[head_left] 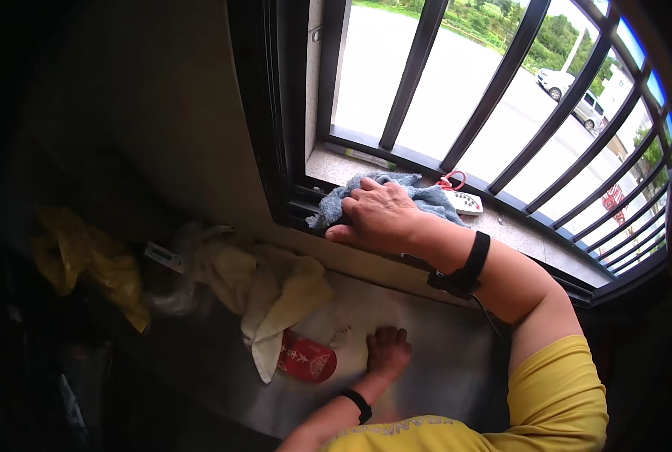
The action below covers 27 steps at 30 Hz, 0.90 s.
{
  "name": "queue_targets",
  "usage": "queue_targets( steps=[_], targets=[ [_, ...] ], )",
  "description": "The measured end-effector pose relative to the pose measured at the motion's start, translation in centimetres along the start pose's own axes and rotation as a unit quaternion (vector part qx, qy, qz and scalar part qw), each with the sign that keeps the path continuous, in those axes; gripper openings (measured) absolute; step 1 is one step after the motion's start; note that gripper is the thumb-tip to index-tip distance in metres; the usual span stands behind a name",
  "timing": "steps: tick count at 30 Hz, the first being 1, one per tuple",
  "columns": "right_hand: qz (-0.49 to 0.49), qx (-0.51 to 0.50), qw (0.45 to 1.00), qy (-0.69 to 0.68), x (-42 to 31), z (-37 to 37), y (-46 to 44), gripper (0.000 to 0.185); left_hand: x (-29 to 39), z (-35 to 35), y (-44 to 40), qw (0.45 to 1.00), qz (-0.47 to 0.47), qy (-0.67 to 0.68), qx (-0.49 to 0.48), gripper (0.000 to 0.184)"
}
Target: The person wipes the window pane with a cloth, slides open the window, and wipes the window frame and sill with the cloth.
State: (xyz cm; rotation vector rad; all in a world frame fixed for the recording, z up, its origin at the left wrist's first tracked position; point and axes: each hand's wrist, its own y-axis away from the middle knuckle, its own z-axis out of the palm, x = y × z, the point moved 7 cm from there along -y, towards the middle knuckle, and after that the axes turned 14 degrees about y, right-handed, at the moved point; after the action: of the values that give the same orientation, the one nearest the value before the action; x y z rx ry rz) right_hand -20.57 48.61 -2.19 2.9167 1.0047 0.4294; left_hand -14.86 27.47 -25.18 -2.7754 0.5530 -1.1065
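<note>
My right hand presses on a crumpled grey-blue cloth at the window sill. Its fingers are bent over the cloth, with the thumb towards the frame's lower track. Below, my left hand rests on the grey tabletop with its fingers curled in, and I see nothing in it. A red packet with pale lettering lies left of that hand, partly under a cream cloth.
A white remote control and a red cord lie on the sill beside the blue cloth. Dark bars cross the window. Leftward are a yellow bag and a small white device. A dark cable hangs near my right forearm.
</note>
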Motion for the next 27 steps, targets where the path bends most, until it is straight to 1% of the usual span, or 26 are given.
queue_targets(
  steps=[2, 3, 4, 6, 7, 8, 10, 11, 13, 14, 16, 17, 19, 21, 23, 24, 26, 27],
  targets=[
    [0.039, -0.092, 0.995, 0.025, 1.6, -0.2, 1.4, 0.064, 0.3, -0.4, -0.4, 1.0, 0.0, 0.004, 0.006, 0.016],
    [0.045, -0.043, 0.998, -0.003, 2.1, -0.6, 1.7, 0.05, 0.4, -0.7, -0.5, 1.0, -0.005, 0.011, 0.007, 0.016],
    [0.044, -0.046, 0.998, -0.002, 2.2, -0.2, 1.3, 0.05, 0.5, -0.7, -0.4, 1.0, -0.009, 0.017, 0.007, 0.015],
    [0.065, 0.055, 0.992, -0.098, 2.3, -0.3, -0.2, 0.038, 0.6, -0.6, -0.2, 1.0, -0.006, 0.02, 0.015, 0.015],
    [0.036, 0.108, 0.985, -0.128, 1.4, -0.8, -0.9, 0.02, 0.5, -0.8, -0.3, 0.999, 0.001, 0.02, 0.027, 0.015],
    [0.028, 0.146, 0.981, -0.124, 0.5, -0.9, -1.9, 0.018, 0.4, -0.9, -0.4, 1.0, 0.002, 0.015, 0.026, 0.015],
    [0.039, 0.22, 0.959, -0.175, -0.6, -0.3, -3.6, 0.014, 0.6, -0.7, -0.4, 1.0, 0.003, -0.002, 0.007, 0.014],
    [0.04, 0.222, 0.958, -0.177, -0.8, -0.4, -3.9, 0.014, 0.6, -0.7, -0.4, 1.0, 0.004, -0.005, 0.005, 0.014],
    [0.093, 0.241, 0.951, -0.168, -0.2, -0.8, -4.4, 0.012, 0.7, -0.9, -0.4, 1.0, 0.01, -0.015, 0.013, 0.014],
    [0.091, 0.239, 0.952, -0.168, 0.0, -0.5, -4.6, 0.012, 0.6, -0.9, -0.5, 1.0, 0.008, -0.014, 0.014, 0.014],
    [-0.054, 0.283, 0.957, -0.022, -1.6, -0.4, -4.5, 0.023, 0.7, -0.8, -0.4, 1.0, 0.004, -0.017, 0.014, 0.014],
    [-0.067, 0.248, 0.966, -0.011, -1.9, 0.3, -4.6, 0.026, 0.7, -0.8, -0.3, 1.0, 0.001, -0.014, 0.013, 0.014],
    [-0.067, 0.231, 0.97, 0.006, -1.9, 0.3, -4.5, 0.025, 0.8, -1.1, -0.5, 0.999, 0.011, -0.015, 0.031, 0.014],
    [-0.065, 0.214, 0.974, 0.022, -2.1, -0.7, -4.3, 0.024, 0.8, -1.2, -0.5, 1.0, 0.009, -0.01, 0.029, 0.014],
    [-0.072, 0.146, 0.986, 0.035, -2.3, -0.9, -4.7, 0.022, 1.0, -1.0, -0.4, 1.0, 0.007, -0.004, 0.021, 0.015],
    [-0.069, 0.144, 0.987, 0.033, -1.8, -0.7, -4.6, 0.022, 0.9, -0.8, -0.5, 1.0, 0.006, -0.009, 0.021, 0.014],
    [-0.089, 0.111, 0.99, -0.015, -1.1, 0.2, -4.2, 0.021, 0.4, -0.6, -0.2, 0.999, 0.019, -0.027, 0.013, 0.014],
    [-0.104, 0.126, 0.987, -0.011, -0.4, 0.2, -3.0, 0.017, 0.3, -0.3, -0.2, 1.0, 0.017, -0.017, 0.013, 0.014]
  ],
)
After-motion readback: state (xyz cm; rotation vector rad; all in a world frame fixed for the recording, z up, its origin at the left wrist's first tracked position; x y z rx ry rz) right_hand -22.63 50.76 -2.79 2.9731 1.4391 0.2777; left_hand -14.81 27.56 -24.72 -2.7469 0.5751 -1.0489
